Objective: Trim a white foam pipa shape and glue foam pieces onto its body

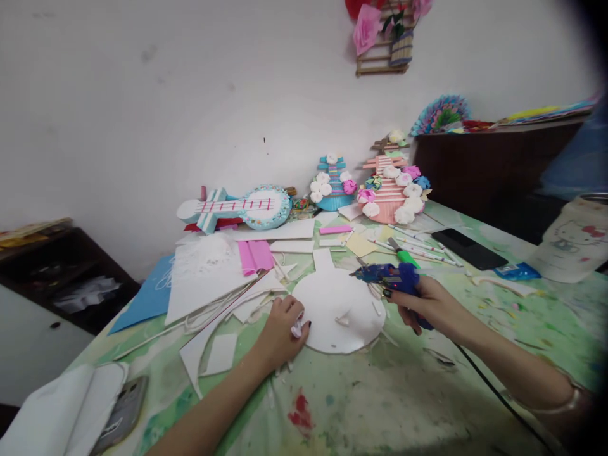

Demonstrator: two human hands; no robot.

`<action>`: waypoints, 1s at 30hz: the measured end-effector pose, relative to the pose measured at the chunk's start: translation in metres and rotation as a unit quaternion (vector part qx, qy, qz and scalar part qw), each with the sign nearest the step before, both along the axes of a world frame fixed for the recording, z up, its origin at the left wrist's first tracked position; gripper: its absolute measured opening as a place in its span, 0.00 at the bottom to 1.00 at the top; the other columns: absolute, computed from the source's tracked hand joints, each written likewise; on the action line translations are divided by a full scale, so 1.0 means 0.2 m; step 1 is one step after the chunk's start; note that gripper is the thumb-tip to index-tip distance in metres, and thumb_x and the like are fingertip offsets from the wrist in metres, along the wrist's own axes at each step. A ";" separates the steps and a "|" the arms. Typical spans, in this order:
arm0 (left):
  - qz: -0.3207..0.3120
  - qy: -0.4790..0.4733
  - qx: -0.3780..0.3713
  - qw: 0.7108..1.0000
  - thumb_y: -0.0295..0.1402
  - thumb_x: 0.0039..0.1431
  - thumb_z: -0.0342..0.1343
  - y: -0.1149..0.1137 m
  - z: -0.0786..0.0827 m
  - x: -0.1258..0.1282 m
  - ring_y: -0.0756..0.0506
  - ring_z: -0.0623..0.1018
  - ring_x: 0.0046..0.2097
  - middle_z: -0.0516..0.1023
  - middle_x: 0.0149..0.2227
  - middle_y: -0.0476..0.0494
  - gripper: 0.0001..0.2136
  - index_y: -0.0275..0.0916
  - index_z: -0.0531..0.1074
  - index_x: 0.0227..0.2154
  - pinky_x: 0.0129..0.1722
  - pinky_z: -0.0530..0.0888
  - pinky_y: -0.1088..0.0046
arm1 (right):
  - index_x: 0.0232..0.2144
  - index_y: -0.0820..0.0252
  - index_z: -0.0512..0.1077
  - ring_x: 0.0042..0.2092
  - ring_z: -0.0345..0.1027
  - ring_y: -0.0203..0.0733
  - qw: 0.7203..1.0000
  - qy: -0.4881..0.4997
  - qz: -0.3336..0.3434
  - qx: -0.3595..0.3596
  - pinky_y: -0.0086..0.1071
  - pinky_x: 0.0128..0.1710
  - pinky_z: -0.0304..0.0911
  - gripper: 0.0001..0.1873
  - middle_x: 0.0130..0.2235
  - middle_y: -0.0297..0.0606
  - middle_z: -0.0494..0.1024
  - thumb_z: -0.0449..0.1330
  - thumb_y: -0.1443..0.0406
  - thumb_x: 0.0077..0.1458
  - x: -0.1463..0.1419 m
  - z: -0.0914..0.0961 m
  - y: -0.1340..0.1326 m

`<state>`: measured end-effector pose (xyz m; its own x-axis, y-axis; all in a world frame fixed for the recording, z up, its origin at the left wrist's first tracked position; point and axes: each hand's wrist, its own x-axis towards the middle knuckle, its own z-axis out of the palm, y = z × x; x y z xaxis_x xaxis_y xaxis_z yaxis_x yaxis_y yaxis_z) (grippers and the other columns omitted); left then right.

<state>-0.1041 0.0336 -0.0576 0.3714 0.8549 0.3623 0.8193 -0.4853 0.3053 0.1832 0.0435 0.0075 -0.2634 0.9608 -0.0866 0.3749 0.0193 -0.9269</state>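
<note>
A flat white foam board shape [332,304], round with a short neck at its far end, lies on the table in front of me. My right hand [418,304] is wrapped round a blue hot glue gun [392,275], whose nozzle points left above the far right part of the round shape. A dark cord runs from the gun toward the lower right. At the shape's left edge rests my left hand [285,329], its fingers curled round a small crumpled whitish scrap [297,325]. A small white piece [342,316] sits on the shape's surface.
White foam offcuts [221,354] lie left of the shape. Behind stand a blue-and-white toy instrument [266,206] and flower-covered crafts [387,190]. At right are a green cutter [406,256], a black phone [469,248] and a white cup [572,237]. Another phone [126,411] lies front left.
</note>
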 end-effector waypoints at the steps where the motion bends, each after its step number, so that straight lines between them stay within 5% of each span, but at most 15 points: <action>1: 0.006 -0.005 0.004 1.000 0.27 0.52 0.49 0.01 -0.01 0.00 0.42 0.65 0.40 0.66 0.35 0.43 0.02 0.39 0.62 0.29 0.42 0.65 0.63 | 0.18 0.61 0.62 0.15 0.59 0.32 1.000 -0.010 0.006 -0.002 0.26 0.15 0.54 0.20 0.16 0.33 0.67 0.56 0.51 0.47 -0.02 0.00 0.02; 11: 0.032 -0.098 -0.002 0.995 0.21 0.43 0.46 0.05 -0.01 -0.04 0.46 0.65 0.33 0.63 0.28 0.48 0.08 0.40 0.55 0.22 0.34 0.63 0.70 | 0.19 0.61 0.63 0.18 0.55 0.29 0.977 -0.194 0.071 0.049 0.24 0.16 0.47 0.17 0.16 0.29 0.62 0.56 0.54 0.49 -0.14 0.05 0.10; 16: 0.034 -0.117 -0.006 0.992 0.21 0.42 0.46 0.06 -0.01 -0.06 0.46 0.64 0.33 0.62 0.27 0.49 0.09 0.41 0.53 0.22 0.33 0.62 0.70 | 0.23 0.62 0.66 0.20 0.62 0.33 0.974 -0.211 0.083 -0.002 0.25 0.16 0.55 0.14 0.19 0.30 0.64 0.58 0.56 0.46 -0.24 0.08 0.16; 22: 0.050 -0.103 -0.009 0.993 0.21 0.43 0.45 0.08 -0.01 -0.09 0.45 0.64 0.34 0.63 0.28 0.47 0.09 0.41 0.52 0.22 0.34 0.63 0.69 | 0.25 0.63 0.69 0.15 0.58 0.32 0.982 -0.146 0.112 -0.045 0.25 0.14 0.54 0.11 0.14 0.29 0.64 0.57 0.59 0.46 -0.31 0.08 0.19; 30: 0.056 -0.108 -0.019 0.992 0.21 0.42 0.46 0.09 0.00 -0.11 0.45 0.65 0.34 0.63 0.29 0.47 0.09 0.41 0.52 0.22 0.34 0.64 0.69 | 0.21 0.64 0.70 0.16 0.58 0.31 0.968 -0.233 0.090 0.017 0.24 0.14 0.53 0.21 0.14 0.31 0.63 0.55 0.51 0.50 -0.29 0.06 0.16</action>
